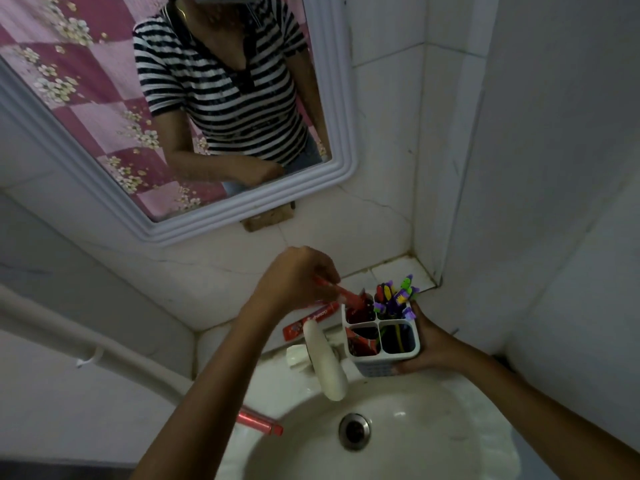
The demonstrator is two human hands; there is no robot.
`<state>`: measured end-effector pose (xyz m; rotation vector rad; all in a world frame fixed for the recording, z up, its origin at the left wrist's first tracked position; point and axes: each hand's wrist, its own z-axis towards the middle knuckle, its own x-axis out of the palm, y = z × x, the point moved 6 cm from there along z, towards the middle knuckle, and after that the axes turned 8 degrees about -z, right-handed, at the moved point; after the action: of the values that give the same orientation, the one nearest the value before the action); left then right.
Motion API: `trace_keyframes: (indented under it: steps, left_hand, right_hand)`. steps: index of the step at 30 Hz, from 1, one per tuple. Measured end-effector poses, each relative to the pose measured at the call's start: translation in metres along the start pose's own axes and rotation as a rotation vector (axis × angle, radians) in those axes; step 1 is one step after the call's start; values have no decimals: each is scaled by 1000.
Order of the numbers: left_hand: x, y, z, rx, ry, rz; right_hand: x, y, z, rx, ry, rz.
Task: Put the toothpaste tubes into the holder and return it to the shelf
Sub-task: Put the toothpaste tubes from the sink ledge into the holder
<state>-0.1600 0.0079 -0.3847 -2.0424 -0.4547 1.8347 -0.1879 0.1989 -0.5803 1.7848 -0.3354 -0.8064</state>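
Note:
My right hand (431,344) grips a white four-compartment holder (379,362) above the sink's back edge. Colourful toothbrushes (398,292) stand in its far right compartment. A red tube (363,344) sits in the near left compartment. My left hand (298,275) holds a red toothpaste tube (348,297) tilted, its end inside the far left compartment. Another red toothpaste tube (310,322) lies on the tiled shelf (391,271) behind the tap. One more red tube (259,420) lies on the sink's left rim, partly hidden by my left forearm.
A white tap (325,362) juts over the white sink (433,427) with its metal drain (355,431). A white-framed mirror (242,209) hangs above the shelf. White tiled walls close the corner on the right. A white pipe (69,341) runs at lower left.

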Motion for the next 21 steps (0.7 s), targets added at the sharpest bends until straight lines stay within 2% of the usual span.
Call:
trace_keyframes:
  steps: [4,7,9,11,14,16,21]
  left_hand:
    - [56,-4,30,-44,123,165]
    - [57,5,40,-74,89,88]
    - [43,29,42,-170,12,-3]
    - [39,66,44,-308,-19,58]
    - [67,121,33,-493,141,181]
    - [93,139,18,-475,256,227]
    - [110,156,-8,-453,157,203]
  right_hand:
    - [-1,-4,1,3,-18,-45]
    - [-2,-7,2,-13,-22,-59]
    - [-2,-7,2,-13,-25,-65]
    - [-2,-6,1,-22,-29,-63]
    - [-2,-4,0,-44,-26,-42]
    - [-2,-2,0,-47,-17,-38]
    - [-2,-2,0,-38,-12,-36]
